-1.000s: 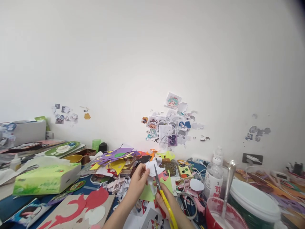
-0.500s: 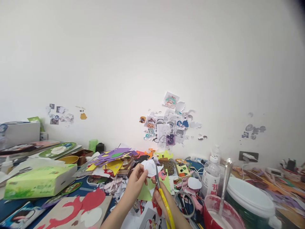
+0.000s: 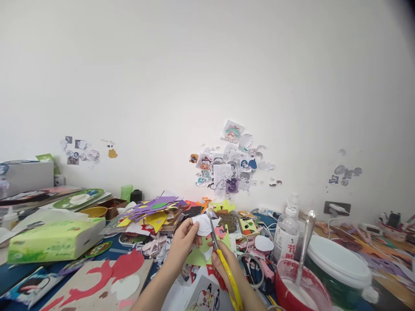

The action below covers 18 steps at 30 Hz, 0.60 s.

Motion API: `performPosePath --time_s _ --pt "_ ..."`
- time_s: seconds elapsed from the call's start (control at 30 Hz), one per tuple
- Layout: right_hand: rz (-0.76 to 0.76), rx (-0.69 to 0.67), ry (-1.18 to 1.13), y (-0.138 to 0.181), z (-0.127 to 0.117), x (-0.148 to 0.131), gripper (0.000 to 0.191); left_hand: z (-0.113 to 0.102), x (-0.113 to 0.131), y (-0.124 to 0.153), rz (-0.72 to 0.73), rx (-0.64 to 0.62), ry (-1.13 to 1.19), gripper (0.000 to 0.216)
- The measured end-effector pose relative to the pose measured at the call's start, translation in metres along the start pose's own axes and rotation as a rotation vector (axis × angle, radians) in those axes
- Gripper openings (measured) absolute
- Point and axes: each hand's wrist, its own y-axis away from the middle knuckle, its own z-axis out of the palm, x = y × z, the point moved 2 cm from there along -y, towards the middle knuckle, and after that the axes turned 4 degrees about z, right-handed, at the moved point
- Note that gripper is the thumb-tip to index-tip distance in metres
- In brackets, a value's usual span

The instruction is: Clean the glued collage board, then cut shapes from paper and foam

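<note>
My left hand (image 3: 185, 239) pinches a small white paper piece (image 3: 202, 225) with thin drawn lines on it, between thumb and fingers. In my right hand (image 3: 225, 260) is a pair of scissors (image 3: 227, 273) with yellow handles and metal blades. The blades point up and away, against the right edge of the paper. Part of the handles is covered by my fingers. Both hands are held over a light green sheet (image 3: 196, 258) and loose paper scraps. Below them lies a printed sheet (image 3: 202, 293) with a cartoon figure.
Coloured paper offcuts (image 3: 158, 211) are piled behind my left hand. To the left are a green tissue pack (image 3: 55, 242) and a board (image 3: 86, 276) with red cutouts. At right stand a bottle (image 3: 286, 235), a red bowl (image 3: 282, 287) with a spoon, and a lidded tub (image 3: 339, 259).
The camera view has shifted a little, so the wall and table sit slightly higher. The paper is tilted differently in my left hand. The scissors still lie at its right edge.
</note>
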Motion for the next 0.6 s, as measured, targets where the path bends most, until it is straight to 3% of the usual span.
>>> performPosePath --time_s 0.13,0.27,0.6 --pt "-0.038 -0.051 -0.011 -0.001 0.002 0.0 0.03 -0.001 0.003 0.0 0.005 0.059 0.006 0.044" --pt "-0.057 -0.069 -0.026 -0.002 0.002 0.001 0.043 -0.002 0.009 0.001 0.03 0.055 -0.024 0.058" --pt "-0.019 -0.08 -0.09 -0.003 0.003 0.001 0.057 -0.004 0.009 0.0 0.049 0.063 -0.044 0.057"
